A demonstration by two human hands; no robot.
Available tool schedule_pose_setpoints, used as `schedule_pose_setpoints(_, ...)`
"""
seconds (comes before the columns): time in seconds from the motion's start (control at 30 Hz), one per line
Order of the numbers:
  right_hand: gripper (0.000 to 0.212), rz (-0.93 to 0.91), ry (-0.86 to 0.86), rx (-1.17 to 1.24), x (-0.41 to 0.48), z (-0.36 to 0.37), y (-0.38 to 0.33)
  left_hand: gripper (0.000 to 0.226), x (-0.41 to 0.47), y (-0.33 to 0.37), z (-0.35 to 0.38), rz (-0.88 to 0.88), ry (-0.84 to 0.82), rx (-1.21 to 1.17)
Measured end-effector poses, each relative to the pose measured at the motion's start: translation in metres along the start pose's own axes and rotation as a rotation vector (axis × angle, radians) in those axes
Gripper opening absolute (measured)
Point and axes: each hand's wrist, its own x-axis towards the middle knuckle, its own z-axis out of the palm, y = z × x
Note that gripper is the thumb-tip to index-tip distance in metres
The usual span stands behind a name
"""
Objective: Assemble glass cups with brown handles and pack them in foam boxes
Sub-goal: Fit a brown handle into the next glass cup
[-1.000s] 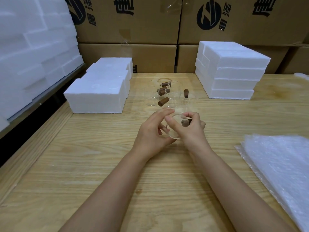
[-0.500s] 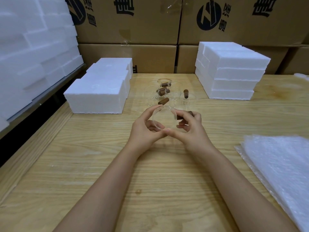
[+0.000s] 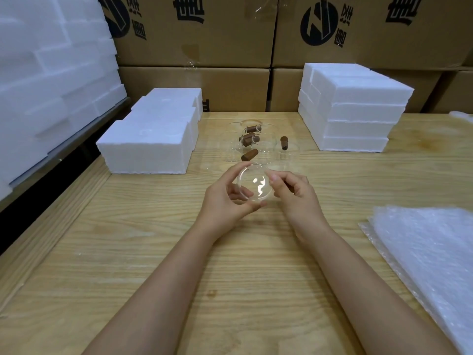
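While the left hand grips one glass cup above the table — the right hand curled at its rim (its hold unclear) — the other cups stand behind it, and packing into the foam boxes seemingly lies ahead

I see a wood table. On it: foam boxes back left, a taller foam stack back right, cups w/ brown handles clustered btwn them, bubble wrap sheets near right, well apart from the cups.
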Motion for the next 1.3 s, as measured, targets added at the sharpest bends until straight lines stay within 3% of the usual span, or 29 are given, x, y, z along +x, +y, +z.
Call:
schedule_pose_setpoints(0.1,0.024,-0.001,0.121,-0.007,0.0,0.008,0.004,0.075,-0.002,0.001,0.005,0.037,-0.017,0.043)
schedule_pose_setpoints(0.2,0.019,-0.03,0.203,-0.043,-0.006,0.016,0.003,0.077,-0.004,0.002,0.007,0.089,-0.014,0.112)
schedule_pose_setpoints(0.47,0.064,0.031,0.176,-0.194,-0.012,0.019,-0.004,0.072,-0.005,0.002,0.008,0.114,0.01,0.146)
schedule_pose_setpoints(0.6,0.057,-0.009,0.136,-0.221,-0.011,0.018,-0.002,0.072,-0.004,0.001,0.007,0.111,0.031,0.135)
schedule_pose_setpoints(0.8,0.022,-0.111,0.214,-0.138,-0.011,0.016,-0.002,0.07,-0.005,0.001,0.007,0.094,0.001,0.1)
schedule_pose_setpoints(1.03,0.02,-0.212,0.319,-0.198,-0.007,0.008,0.001,0.076,-0.004,0.003,0.007,0.112,-0.015,0.055)
schedule_pose_setpoints(1.1,0.011,-0.145,0.329,-0.148,-0.004,0.005,0.003,0.079,-0.003,0.003,0.007,0.134,-0.013,0.068)
schedule_pose_setpoints(1.3,0.016,0.109,0.259,0.099,0.003,0.003,0.007,0.08,-0.005,0.006,0.006,0.162,-0.04,0.059)
